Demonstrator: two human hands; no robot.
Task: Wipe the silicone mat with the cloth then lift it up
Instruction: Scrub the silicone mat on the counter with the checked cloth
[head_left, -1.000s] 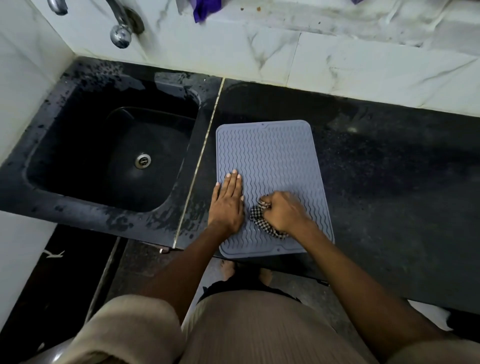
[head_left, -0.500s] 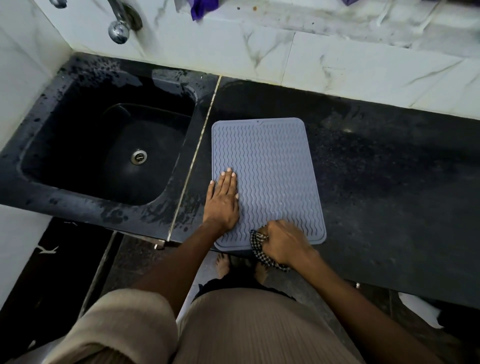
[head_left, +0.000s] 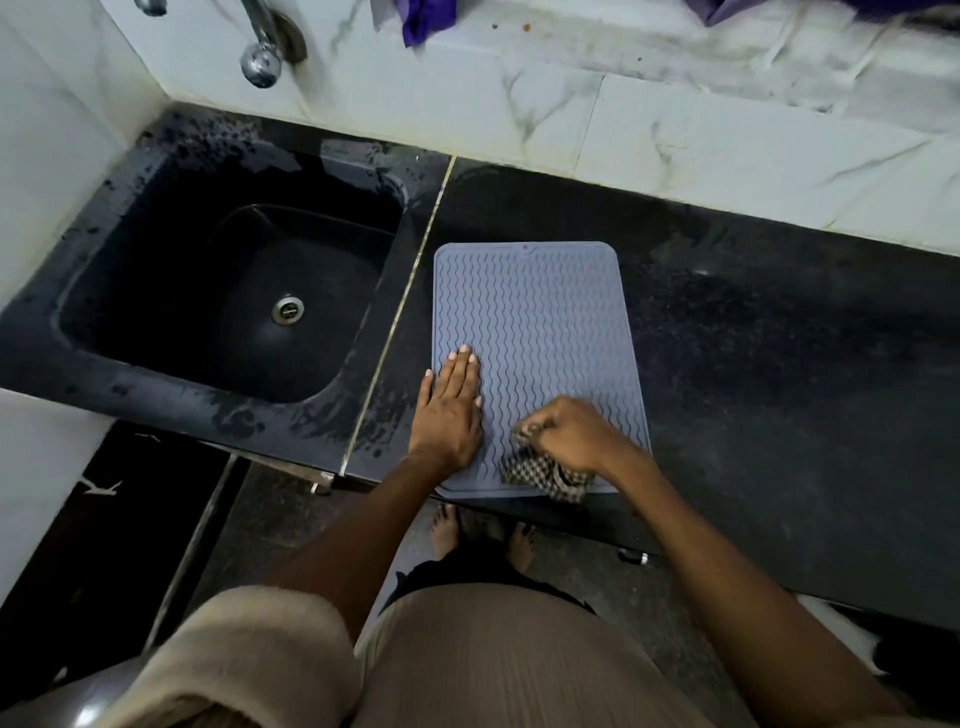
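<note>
Black stone countertop (head_left: 753, 364), sink (head_left: 218, 296) at left. Grey wavy-ribbed silicone mat (head_left: 540, 322) laid flat just right of the seam. Left hand (head_left: 449, 410) pressed flat on the mat's near-left part, fingers together. Right hand (head_left: 571, 434) fist-curled, checked cloth (head_left: 545, 475) gripped at the mat's near edge.

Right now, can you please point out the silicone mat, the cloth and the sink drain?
silicone mat (head_left: 545, 312): head view, on its bare ribbed middle.
cloth (head_left: 527, 470): head view, on the checked fold below the right hand.
sink drain (head_left: 287, 309): head view, on the metal strainer's centre.
</note>
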